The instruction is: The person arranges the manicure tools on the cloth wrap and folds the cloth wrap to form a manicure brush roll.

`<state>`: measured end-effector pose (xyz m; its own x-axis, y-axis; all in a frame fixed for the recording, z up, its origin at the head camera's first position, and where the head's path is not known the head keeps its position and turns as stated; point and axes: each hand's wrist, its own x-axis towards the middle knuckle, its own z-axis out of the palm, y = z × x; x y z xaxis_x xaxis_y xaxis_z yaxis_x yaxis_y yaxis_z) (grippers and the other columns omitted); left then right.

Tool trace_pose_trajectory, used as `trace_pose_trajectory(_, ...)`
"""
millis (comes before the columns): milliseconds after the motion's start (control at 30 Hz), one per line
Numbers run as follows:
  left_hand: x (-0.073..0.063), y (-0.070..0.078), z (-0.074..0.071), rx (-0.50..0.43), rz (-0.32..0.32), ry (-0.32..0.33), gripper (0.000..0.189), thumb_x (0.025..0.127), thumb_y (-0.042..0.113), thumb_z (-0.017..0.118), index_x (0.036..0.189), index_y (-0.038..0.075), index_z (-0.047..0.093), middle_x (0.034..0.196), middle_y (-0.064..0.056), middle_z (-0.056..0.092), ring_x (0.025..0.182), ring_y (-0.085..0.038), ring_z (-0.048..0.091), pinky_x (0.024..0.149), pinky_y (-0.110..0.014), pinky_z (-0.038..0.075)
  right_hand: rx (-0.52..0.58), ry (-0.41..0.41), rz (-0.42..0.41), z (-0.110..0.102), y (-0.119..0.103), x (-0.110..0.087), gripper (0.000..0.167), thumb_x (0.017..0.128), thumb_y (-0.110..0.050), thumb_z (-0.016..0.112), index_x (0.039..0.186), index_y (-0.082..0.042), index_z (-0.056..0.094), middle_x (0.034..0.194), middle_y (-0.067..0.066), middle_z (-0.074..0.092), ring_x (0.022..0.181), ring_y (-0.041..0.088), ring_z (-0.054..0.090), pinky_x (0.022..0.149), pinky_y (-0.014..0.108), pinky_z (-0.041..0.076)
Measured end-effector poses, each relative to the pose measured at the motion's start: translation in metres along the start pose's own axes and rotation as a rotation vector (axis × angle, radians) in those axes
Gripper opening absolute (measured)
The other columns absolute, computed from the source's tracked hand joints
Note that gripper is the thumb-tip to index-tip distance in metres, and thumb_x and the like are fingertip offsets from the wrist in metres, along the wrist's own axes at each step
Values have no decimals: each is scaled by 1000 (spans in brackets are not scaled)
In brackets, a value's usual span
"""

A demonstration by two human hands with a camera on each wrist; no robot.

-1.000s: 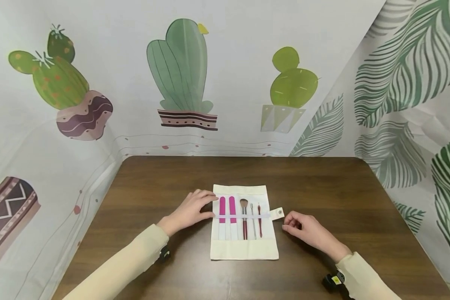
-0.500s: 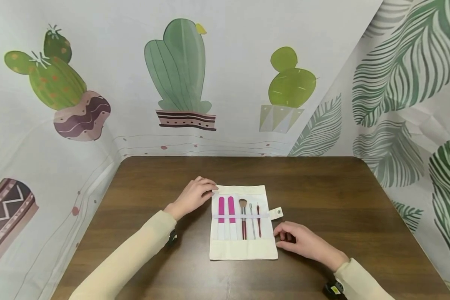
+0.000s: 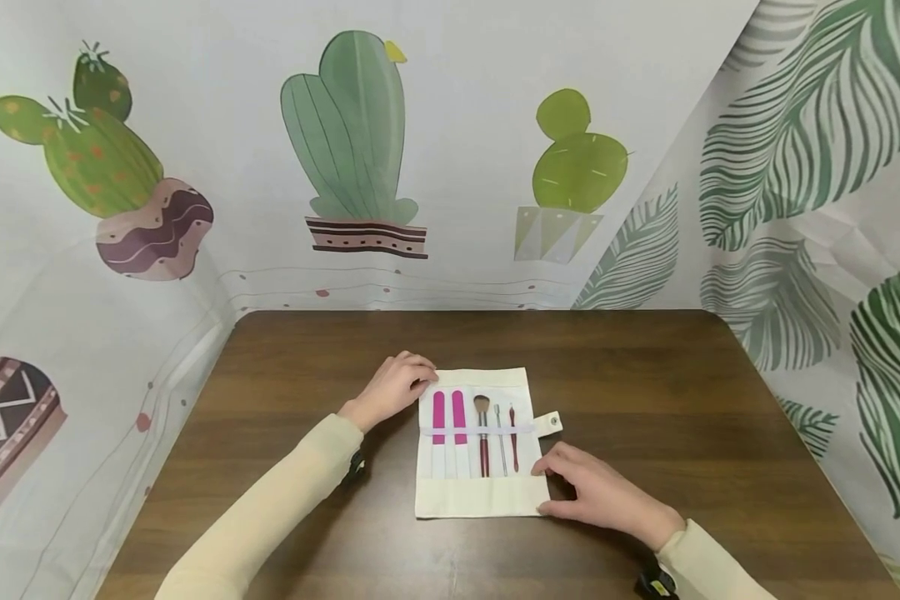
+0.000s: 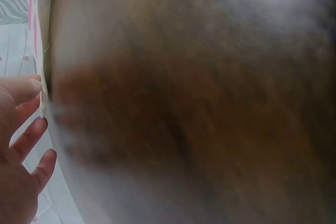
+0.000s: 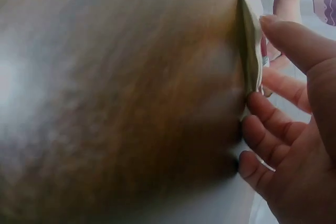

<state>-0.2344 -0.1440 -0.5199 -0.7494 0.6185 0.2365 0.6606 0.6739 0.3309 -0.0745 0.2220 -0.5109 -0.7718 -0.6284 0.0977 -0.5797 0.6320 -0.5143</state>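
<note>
A cream cloth tool roll [image 3: 480, 498] lies unrolled on the table in the head view. Under its strap are two pink-and-white nail files [image 3: 459, 417], a soft brush [image 3: 483, 433], a metal tool [image 3: 501, 442] with a thin shaft, and a slim red-handled tool [image 3: 513, 442]. My left hand [image 3: 396, 385] pinches the roll's far left corner; its thumb and fingertips meet the cloth edge in the left wrist view [image 4: 21, 145]. At the near right edge, my right hand [image 3: 603, 496] touches the cloth with thumb and fingers spread. The cloth edge [image 5: 252, 35] shows beside these fingers.
The brown wooden table [image 3: 330, 542] surrounds the roll. A snap tab [image 3: 549, 423] sticks out from the roll's right side, just beyond my right hand. A cactus-printed backdrop [image 3: 465, 150] stands behind the table.
My left hand has moved up the roll's left edge to its far corner. My right hand has come down from beside the snap tab to the near right edge.
</note>
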Motion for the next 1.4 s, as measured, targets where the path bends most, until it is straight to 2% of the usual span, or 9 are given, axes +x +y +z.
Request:
trace_pose_trajectory(133,0,1,0,-6,-21,-8,17,97,4,70,108,12,81,118,-5,75,111,-30,64,93,-51,51,-14,-36,36,-1,-5,0,41,88,-46,82,118,-22,66,106,-13,54,90,4,51,79,29,49)
trace_pose_trajectory(367,-2,0,0,-14,-46,-27,17,98,5,70,109,13,80,120,-5,74,112,-29,63,96,-51,49,-69,-47,41,-2,-8,0,41,87,-38,85,120,-21,66,106,-11,53,88,5,50,79,30,48)
trace_pose_trajectory(533,-4,-1,0,-22,-59,-37,17,98,6,70,111,12,80,121,-5,74,113,-29,63,97,-51,49,-69,-54,55,-5,-6,0,40,89,-34,83,122,-18,66,109,-9,55,92,6,53,82,33,51)
trace_pose_trajectory(700,-7,-1,-2,-23,-78,-51,17,98,9,71,112,13,80,122,-5,73,113,-28,62,98,-51,48,-81,-43,50,-8,-1,-3,40,90,-29,83,124,-16,66,110,-8,57,92,7,55,82,34,52)
trace_pose_trajectory(1000,-16,3,-6,-23,-86,-60,16,98,13,72,112,14,80,120,-5,73,111,-27,62,96,-52,46,-98,-25,78,-13,3,-4,38,90,-20,81,124,-12,66,108,-6,57,86,6,50,75,30,49)
trace_pose_trajectory(1167,-24,4,-8,-35,-92,-61,15,98,15,73,111,15,80,118,-4,72,109,-26,61,94,-51,45,-160,11,84,-16,4,-3,36,87,-19,84,116,-14,63,103,-7,56,85,8,49,75,31,48)
trace_pose_trajectory(1267,-29,4,-8,-41,-96,-62,15,98,17,73,112,16,80,118,-3,71,109,-25,61,94,-50,45,-195,43,55,-17,5,-3,35,84,-16,86,110,-18,62,99,-9,55,84,7,49,75,31,48)
trace_pose_trajectory(1400,-34,4,-6,-41,-94,-56,16,98,17,74,112,14,79,118,-4,69,109,-25,61,96,-52,46,-199,88,-74,-16,5,-2,26,84,-10,85,99,-20,67,93,-13,57,81,4,49,72,27,47)
